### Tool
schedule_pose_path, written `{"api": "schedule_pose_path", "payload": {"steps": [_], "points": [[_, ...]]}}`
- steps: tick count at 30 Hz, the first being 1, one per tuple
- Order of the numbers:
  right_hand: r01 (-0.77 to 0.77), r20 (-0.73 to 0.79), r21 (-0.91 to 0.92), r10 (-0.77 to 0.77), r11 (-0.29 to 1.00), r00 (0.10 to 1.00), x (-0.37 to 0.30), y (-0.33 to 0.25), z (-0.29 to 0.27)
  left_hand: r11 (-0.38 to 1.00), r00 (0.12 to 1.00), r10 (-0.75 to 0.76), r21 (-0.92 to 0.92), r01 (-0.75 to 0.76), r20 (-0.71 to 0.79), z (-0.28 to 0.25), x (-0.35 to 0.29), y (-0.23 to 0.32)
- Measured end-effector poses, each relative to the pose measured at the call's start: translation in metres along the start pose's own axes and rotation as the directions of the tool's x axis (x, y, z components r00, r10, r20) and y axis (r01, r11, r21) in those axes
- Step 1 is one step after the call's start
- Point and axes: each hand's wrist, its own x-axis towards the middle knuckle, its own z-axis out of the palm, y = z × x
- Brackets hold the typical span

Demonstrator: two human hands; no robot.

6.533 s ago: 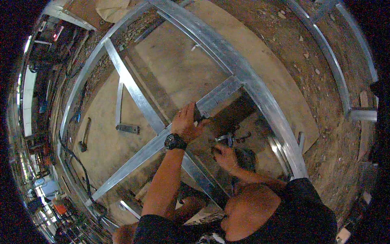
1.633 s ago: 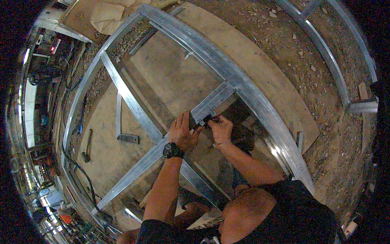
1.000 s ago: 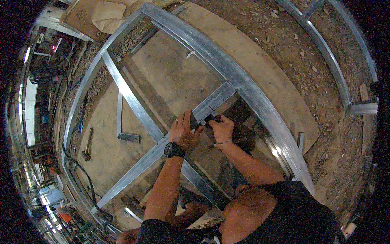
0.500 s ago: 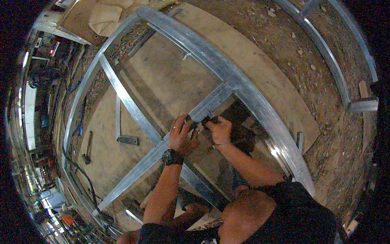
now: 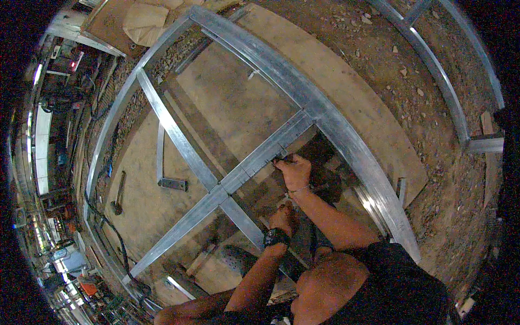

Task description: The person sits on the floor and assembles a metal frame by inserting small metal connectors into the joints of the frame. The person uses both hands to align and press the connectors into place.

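Observation:
A large frame of silvery metal tubing (image 5: 352, 135) lies in front of me, with a crossbar (image 5: 265, 145) running diagonally through its middle. My right hand (image 5: 295, 172) is closed at the near edge of this crossbar, its fingers pinched around a small dark object whose kind I cannot make out. Short dark lines mark the bar beside those fingers. Below it, close to my right wrist, my left hand (image 5: 283, 218) has its fingers curled in, apart from the bar. Whatever it may hold is hidden. A second bar (image 5: 181, 132) crosses the first to the left.
Brown boards (image 5: 216, 103) lie under the frame. On them rest a hammer (image 5: 118, 194) and an angled metal piece (image 5: 173, 184). A black cable (image 5: 116, 233) trails along the left. More metal framing (image 5: 444, 81) stands at the far right, over stony ground.
My left hand has let go of the crossbar and drawn back toward me and to the right, uncovering the marked bar. My right hand stays nearly in place.

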Motion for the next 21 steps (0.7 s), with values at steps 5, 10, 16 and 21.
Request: {"api": "schedule_pose_path", "payload": {"steps": [5,10,16,21], "points": [[-0.09,0.016,0.026,0.09,0.996,0.996,-0.011,-0.018,0.007,0.996,0.996,-0.071,0.042,0.073,-0.057,-0.007,0.017,0.006],[-0.083,0.006,0.051,0.082,0.995,0.997,-0.005,0.007,0.005,0.998,0.985,-0.058,-0.026,0.055,-0.159,-0.045,0.0,0.022],[0.02,-0.091,-0.048,-0.024,0.999,0.996,-0.002,0.02,0.003,0.947,0.678,0.321,0.245,-0.209,-0.662,-0.166,0.002,0.027],[-0.108,0.087,0.149,0.096,0.983,0.992,-0.018,0.002,0.01,0.92,0.75,0.368,0.1,-0.379,-0.549,-0.215,0.039,0.028]]}}
